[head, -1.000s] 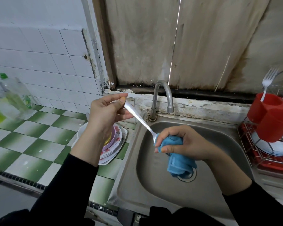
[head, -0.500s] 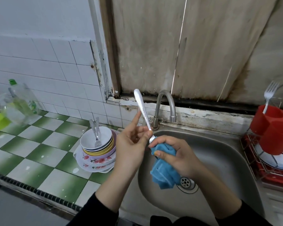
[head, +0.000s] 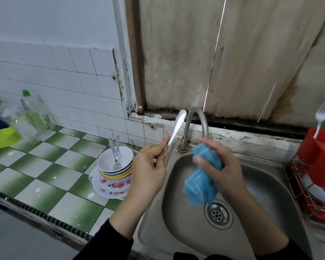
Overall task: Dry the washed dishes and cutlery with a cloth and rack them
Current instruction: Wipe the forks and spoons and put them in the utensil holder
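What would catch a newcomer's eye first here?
Two hands at the sink: the left hand grips a metal utensil beside the tap, the right hand holds a blue cloth. Stacked bowls stand left of the sink; a red holder with a fork sits far right.

The utensil (head: 176, 128) in the left hand (head: 148, 171) is blurred, and its working end is lost inside the grip, so spoon or fork cannot be told. That hand also covers the right side of the dish stack (head: 113, 177) by the bench's sink edge. The right hand (head: 223, 169) hides part of the cloth (head: 203, 179). The picture's right edge cuts the red cutlery holder (head: 319, 156) and wire rack (head: 298, 186); the holder hides most of the plates (head: 316, 193). At the left edge the green bowl (head: 2, 136) is cut off and the bottles (head: 34, 117) are blurred.
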`<state>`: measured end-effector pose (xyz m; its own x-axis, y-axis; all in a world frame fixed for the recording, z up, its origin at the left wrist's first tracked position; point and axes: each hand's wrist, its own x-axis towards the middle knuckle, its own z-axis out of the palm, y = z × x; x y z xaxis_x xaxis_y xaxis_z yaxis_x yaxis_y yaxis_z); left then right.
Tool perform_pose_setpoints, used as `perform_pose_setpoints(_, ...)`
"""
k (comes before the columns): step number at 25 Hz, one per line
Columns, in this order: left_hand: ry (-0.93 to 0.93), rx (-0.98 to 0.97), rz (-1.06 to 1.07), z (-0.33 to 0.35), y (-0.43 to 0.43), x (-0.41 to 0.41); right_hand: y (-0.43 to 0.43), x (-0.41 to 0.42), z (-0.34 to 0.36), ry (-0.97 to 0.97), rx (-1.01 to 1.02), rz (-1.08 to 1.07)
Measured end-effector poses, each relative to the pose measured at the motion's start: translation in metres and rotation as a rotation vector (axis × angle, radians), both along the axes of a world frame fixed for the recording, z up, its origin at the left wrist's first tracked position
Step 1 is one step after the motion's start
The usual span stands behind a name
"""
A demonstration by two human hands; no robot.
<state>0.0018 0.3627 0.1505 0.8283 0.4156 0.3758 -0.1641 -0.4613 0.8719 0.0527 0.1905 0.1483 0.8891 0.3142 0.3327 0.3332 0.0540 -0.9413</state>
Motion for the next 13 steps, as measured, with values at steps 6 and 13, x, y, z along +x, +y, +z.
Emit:
perform_pose_setpoints(6, -0.139, 0.288, -0.025, -0.001, -0.004, -0.008, 0.044, 0.01, 0.026, -0.341, -0.096, -0.089)
perform_pose_setpoints(13, -0.162, 0.452, 0.007, -0.003, 0.025, -0.01, 0.067, 0.022, 0.036, -0.095, 0.146, -0.338)
